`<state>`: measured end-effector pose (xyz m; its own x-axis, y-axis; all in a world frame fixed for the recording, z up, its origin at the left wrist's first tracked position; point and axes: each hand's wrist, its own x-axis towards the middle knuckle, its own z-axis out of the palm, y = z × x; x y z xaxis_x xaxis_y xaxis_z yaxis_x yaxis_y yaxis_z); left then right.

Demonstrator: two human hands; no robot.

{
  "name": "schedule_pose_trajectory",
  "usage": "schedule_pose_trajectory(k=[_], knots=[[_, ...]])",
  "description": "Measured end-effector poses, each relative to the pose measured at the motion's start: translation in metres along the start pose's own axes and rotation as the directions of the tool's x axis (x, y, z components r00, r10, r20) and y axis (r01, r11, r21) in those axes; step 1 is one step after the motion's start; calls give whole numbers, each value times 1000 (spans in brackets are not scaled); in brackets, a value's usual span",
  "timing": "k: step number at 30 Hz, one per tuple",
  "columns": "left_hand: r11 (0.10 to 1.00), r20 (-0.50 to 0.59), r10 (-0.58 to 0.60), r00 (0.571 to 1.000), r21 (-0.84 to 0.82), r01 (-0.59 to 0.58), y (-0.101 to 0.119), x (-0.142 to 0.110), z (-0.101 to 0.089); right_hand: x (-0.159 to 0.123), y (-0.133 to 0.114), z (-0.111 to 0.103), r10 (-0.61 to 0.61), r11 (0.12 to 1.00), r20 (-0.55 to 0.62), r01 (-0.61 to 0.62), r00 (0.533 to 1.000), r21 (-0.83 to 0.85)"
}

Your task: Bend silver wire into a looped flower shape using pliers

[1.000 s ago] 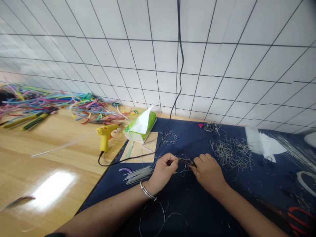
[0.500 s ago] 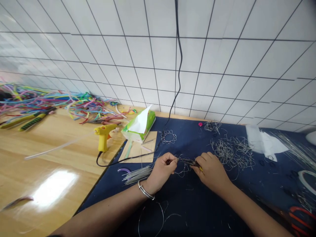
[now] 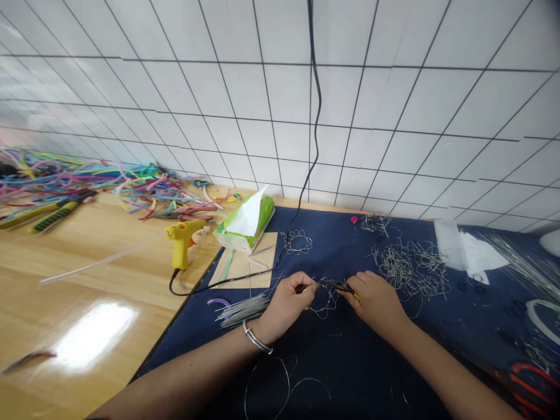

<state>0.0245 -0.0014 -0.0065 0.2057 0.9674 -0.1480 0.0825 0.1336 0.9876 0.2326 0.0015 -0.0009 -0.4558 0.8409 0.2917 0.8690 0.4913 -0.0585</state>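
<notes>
My left hand (image 3: 292,296) is closed in a pinch on a looped wire ring (image 3: 324,312), which hangs just below and right of its fingertips. Pliers (image 3: 339,285) with dark jaws and a bit of yellow handle are gripped in my right hand (image 3: 371,297). Their jaws meet the wire right beside my left fingertips; the exact contact is too small to make out. Behind my hands, a similar flower-shaped wire ring (image 3: 299,242) lies on the dark blue mat (image 3: 350,373). A bundle of straight wires (image 3: 243,309) lies left of my left wrist.
A yellow glue gun (image 3: 182,242) with a black cord stands left, near a green tissue pack (image 3: 245,224). Tangled wire (image 3: 411,268) lies right. Colourful pipe cleaners (image 3: 149,186) are heaped by the tiled wall. Orange-red handles (image 3: 534,385) show at lower right.
The plier jaws and my right hand have shifted slightly, and the wire ring has turned a little at my left fingertips. Both hands keep their holds.
</notes>
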Motion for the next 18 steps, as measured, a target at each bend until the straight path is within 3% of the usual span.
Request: schedule_pose_trajectory(k=[9,18], knots=[[998,68,-49,996,-36,51,2,1,-2,0,-2,-1,-11,1000,-30,11,999,-17],[970,157,-84,984,-214,117,3,2,-5,-1,-3,5,13,999,-24,-14,1000,-32]])
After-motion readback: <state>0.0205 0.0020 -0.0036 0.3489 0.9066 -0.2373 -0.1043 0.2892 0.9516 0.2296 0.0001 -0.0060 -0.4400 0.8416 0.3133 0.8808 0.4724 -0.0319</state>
